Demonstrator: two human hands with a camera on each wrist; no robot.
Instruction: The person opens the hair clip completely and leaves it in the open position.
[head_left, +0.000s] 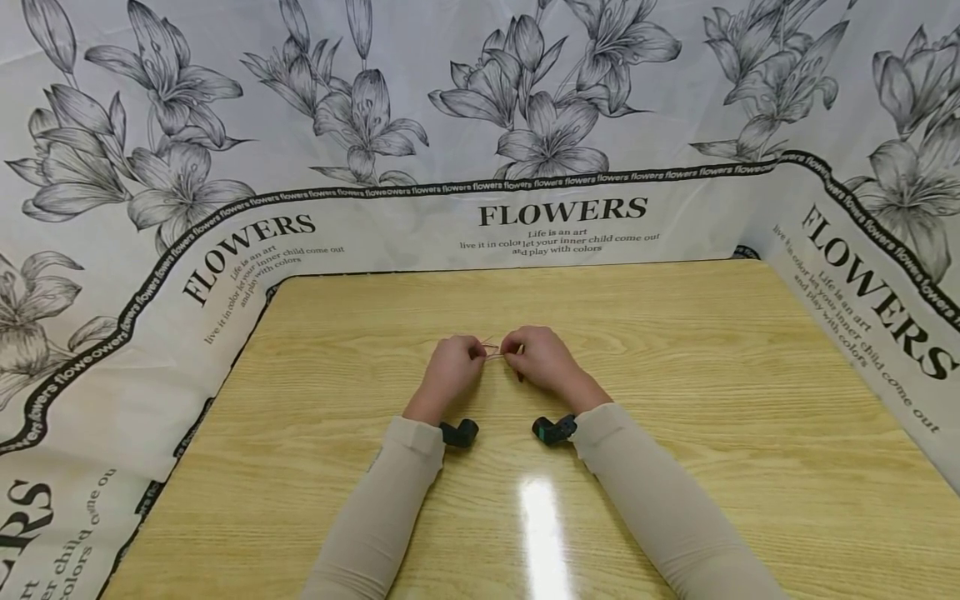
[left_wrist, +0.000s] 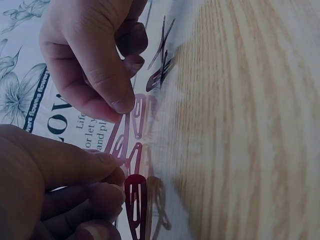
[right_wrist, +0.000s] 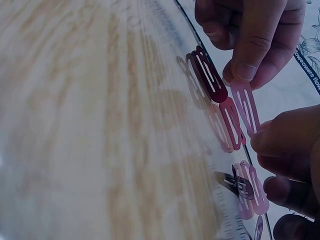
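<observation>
A light pink snap hair clip (right_wrist: 246, 104) spans the gap between my two hands. My left hand (head_left: 453, 367) pinches its wide end between thumb and finger. At its narrow end, the thumb and finger of my right hand (head_left: 540, 358) pinch it. Beside the hands, on the table, lie a dark red hair clip (left_wrist: 136, 200) and a rose hair clip (right_wrist: 230, 117). Another pink hair clip (left_wrist: 141, 115) is close to my right hand, with dark hair clips (left_wrist: 159, 75) beyond it. In the head view the clips are tiny and partly hidden by the fingers.
The light wooden table (head_left: 375, 333) carries a bright glare patch near its front. A white flower-printed cloth (head_left: 405, 225) stands around its back and sides. Black wrist cameras (head_left: 555, 430) sit at both sleeve cuffs.
</observation>
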